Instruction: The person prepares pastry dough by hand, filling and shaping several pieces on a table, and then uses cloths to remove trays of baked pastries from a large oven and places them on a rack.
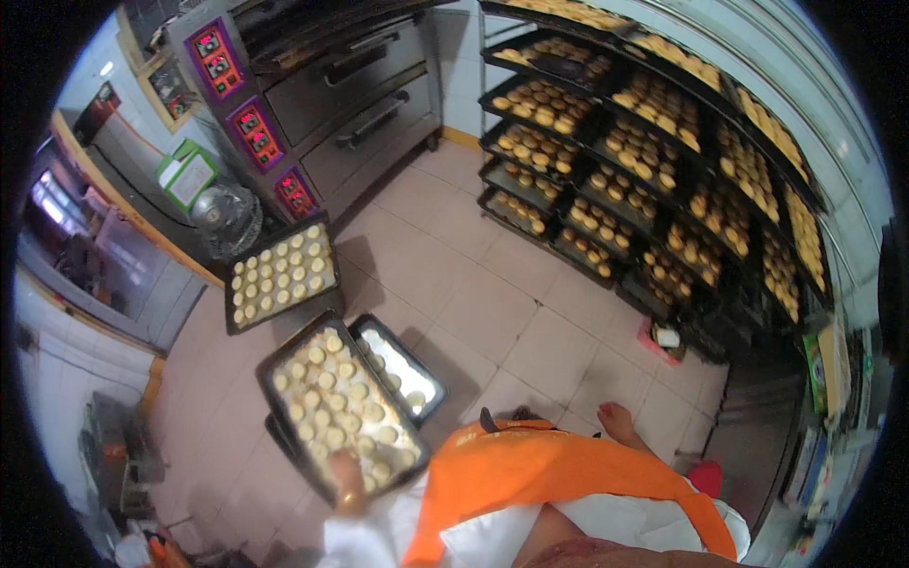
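Observation:
My left hand (345, 470) reaches over the near end of a dark baking tray (268, 374), among rows of round, pale dough pieces (327, 381). A yellow band shows at its wrist. Its fingertips are blurred against the pieces, so whether it grips one or the tray cannot be told. My right hand (617, 420) is out to the right of my orange apron (549, 464), above the floor, with nothing visible in it. Its fingers look loosely extended. Partly under the first tray, a second tray (431, 371) shows a shiny bare surface and a few pieces.
Another tray (327, 224) of dough pieces stands farther left, near a wire-guarded fan (225, 216). A deck oven (355, 133) with lit control panels is at the back. Along the right, a rack holds several trays of browned buns (540, 102). A pink box (661, 341) lies on the tiled floor.

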{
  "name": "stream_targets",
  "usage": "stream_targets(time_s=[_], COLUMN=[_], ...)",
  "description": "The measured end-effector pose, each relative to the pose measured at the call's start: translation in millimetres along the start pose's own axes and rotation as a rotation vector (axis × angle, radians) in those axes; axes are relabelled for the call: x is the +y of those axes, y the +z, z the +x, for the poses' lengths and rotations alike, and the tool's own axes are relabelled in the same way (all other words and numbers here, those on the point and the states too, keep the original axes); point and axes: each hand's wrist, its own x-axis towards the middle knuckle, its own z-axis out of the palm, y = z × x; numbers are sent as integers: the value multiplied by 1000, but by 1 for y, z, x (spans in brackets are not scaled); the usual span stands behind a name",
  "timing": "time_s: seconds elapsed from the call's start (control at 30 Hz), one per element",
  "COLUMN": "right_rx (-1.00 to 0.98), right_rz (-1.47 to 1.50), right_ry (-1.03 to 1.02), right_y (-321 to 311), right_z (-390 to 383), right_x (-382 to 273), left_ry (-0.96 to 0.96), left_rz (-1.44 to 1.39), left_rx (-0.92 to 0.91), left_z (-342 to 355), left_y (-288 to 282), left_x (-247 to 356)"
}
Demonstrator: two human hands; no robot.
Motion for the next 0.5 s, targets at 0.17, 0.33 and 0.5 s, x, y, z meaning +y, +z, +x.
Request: stream_targets(time_s=[0.17,0.33,0.5], right_rx=[-76,-278,-387], right_rz=[384,493,568], right_ry=[-353,-725,-792], right_y=[-17,-43,-65], right_z=[197,335,425], right_x=[-194,-416,-608], left_ry=[58,-25,-473], left_rz=[-152,275,66], left_rx=[117,8,-46], left_z=[-5,45,137], left_y=[31,43,72], left_x=[78,145,213])
